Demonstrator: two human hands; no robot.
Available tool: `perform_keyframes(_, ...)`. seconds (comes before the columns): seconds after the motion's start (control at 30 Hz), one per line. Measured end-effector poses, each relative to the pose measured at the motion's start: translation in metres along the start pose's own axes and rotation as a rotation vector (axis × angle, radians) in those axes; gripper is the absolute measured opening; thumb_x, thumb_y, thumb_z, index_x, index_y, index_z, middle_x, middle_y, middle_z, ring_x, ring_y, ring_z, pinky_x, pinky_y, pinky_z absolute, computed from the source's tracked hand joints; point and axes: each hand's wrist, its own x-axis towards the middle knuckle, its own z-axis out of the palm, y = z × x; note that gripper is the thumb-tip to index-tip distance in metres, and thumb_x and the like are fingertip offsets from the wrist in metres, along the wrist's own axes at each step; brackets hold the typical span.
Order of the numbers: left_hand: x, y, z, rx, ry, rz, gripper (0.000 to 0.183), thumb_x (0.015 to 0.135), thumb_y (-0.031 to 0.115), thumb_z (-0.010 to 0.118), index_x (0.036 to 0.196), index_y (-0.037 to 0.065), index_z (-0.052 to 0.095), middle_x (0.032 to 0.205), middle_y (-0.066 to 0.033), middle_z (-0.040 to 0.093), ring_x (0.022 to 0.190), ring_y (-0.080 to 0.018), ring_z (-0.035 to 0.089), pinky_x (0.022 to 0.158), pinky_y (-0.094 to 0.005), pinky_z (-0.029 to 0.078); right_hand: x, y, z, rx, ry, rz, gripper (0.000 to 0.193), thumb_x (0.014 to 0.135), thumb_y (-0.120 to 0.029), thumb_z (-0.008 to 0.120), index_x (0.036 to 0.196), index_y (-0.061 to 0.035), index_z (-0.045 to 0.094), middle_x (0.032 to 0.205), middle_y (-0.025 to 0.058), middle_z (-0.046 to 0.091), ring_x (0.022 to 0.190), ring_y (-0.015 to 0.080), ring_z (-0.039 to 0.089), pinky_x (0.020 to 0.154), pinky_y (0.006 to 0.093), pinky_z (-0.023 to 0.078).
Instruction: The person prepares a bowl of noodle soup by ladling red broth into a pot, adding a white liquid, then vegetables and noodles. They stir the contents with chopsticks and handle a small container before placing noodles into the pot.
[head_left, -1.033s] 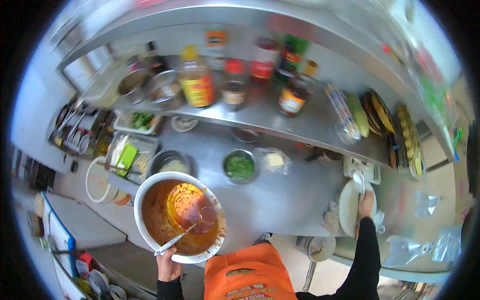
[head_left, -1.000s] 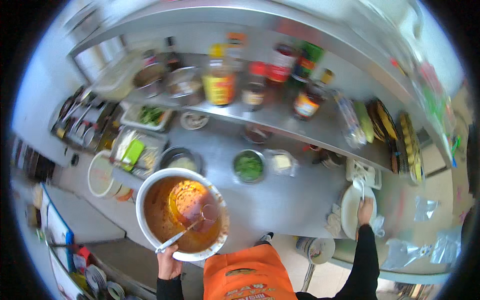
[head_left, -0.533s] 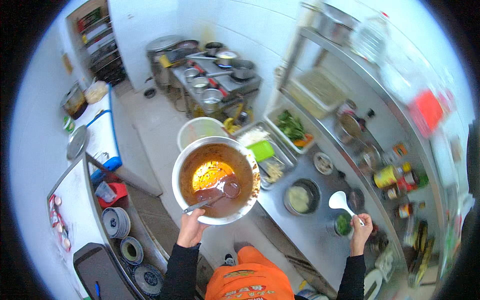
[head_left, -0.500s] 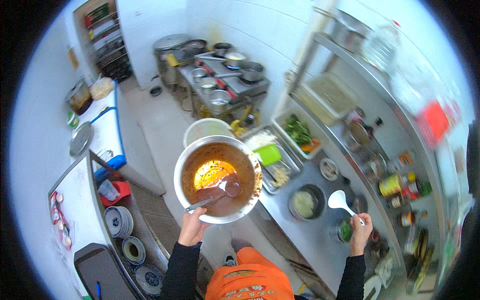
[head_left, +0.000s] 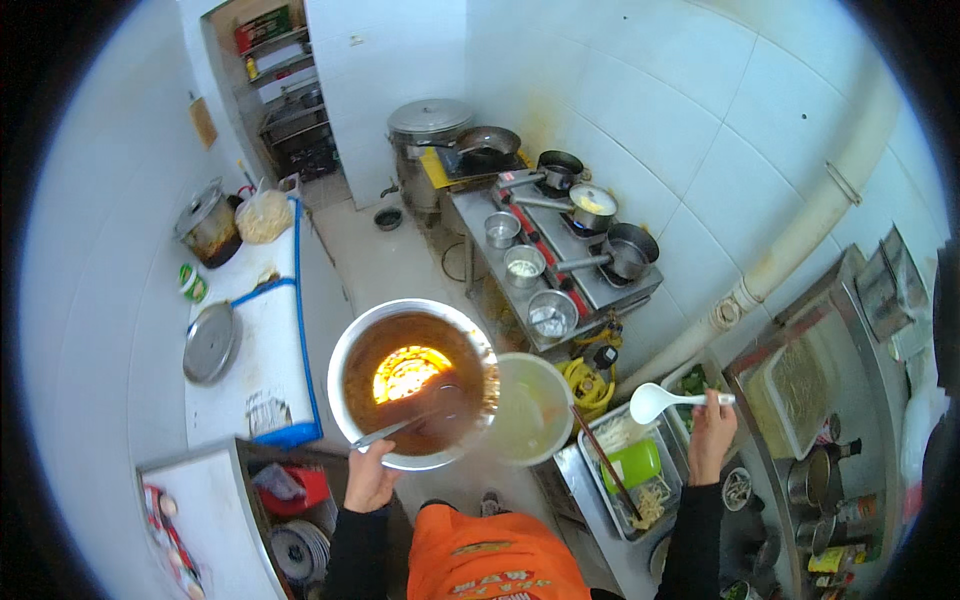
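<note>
Head view. Wide bowl (head_left: 337,390) held in the air, left of the steel bench (head_left: 600,552) and off that bench's left edge; no surface seen under its base. Left hand (head_left: 370,480) grips the near rim, thumb up by the handle of a ladle (head_left: 388,432); the fingers under the rim are hidden. Ladle's head rests down in dark, oily red-brown liquid (head_left: 412,408), level low against the walls.

Right hand (head_left: 714,435) closed round the handle of a white spoon (head_left: 650,403), its bowl pointing left. Spoon hangs above the bench's far end, in line with a tray there holding a green box (head_left: 632,466) and a pair of chopsticks (head_left: 605,462); height over them cannot be told.

Pale bin (head_left: 543,395) stands off the bench's far left corner, partly behind the bowl.

Progress, as judged: both vessel and spoon are picked up, bowl filled, ladle in. Not yet done: neither is set down, and spoon and liquid are well apart. How much work remains overall, the view does not settle.
</note>
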Motion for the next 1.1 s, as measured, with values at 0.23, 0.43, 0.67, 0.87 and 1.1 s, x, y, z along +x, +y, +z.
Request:
perform_keyframes(0.23,0.187,0.076,0.037,0.012,0.079,0.045,0.042,0.088,0.004,0.061,0.129,0.001,0.053,0.115,-0.0116,0.065,0.099,-0.0255,0.07,0.078,-0.0417,0.065,0.117,0.082,0.195,-0.362,-0.265,0.106,0.019,0.107,-0.028,0.056,0.103,-0.0093,0.059,0.081,0.0006,0.061,0.07,0.0102,0.058,0.064,0.0271,0.051)
perform_keyframes(0.43,0.384,0.148,0.001,0.01,-0.006,0.002,0.041,0.088,-0.002,0.059,0.127,-0.009,0.052,0.119,-0.0163,0.064,0.099,-0.0256,0.071,0.082,-0.0381,0.064,0.204,0.227,0.405,-1.045,-0.214,-0.18,0.045,0.093,-0.041,0.067,0.09,0.0043,0.069,0.084,0.0295,0.068,0.082,0.0471,0.068,0.074,0.0525,0.053)
perform_keyframes(0.67,0.556,0.238,0.015,0.129,0.006,-0.063,0.043,0.087,-0.001,0.06,0.128,-0.01,0.052,0.12,-0.0158,0.063,0.101,-0.026,0.069,0.088,-0.0389,0.06,0.391,0.376,0.495,-1.349,0.084,0.041,0.051,0.081,-0.045,0.077,0.089,0.0058,0.071,0.088,0.029,0.072,0.088,0.0467,0.071,0.081,0.0522,0.058)
perform_keyframes(0.87,0.631,0.28,0.051,0.152,-0.055,-0.072,0.049,0.087,0.001,0.059,0.134,-0.009,0.05,0.126,-0.0169,0.062,0.11,-0.0285,0.066,0.096,-0.041,0.056,0.429,0.418,0.487,-1.335,0.182,0.205,0.05,0.076,-0.049,0.079,0.096,-0.0035,0.075,0.095,0.0246,0.074,0.095,0.0417,0.072,0.083,0.0497,0.059)
perform_keyframes(1.1,0.686,0.308,0.1,0.134,-0.102,-0.063,0.055,0.087,0.0,0.059,0.14,-0.005,0.046,0.128,-0.0174,0.061,0.111,-0.0299,0.067,0.095,-0.0424,0.058,0.429,0.427,0.498,-1.287,0.289,0.222,0.054,0.074,-0.051,0.079,0.084,0.0011,0.072,0.085,0.0266,0.072,0.087,0.0438,0.072,0.076,0.0501,0.058)
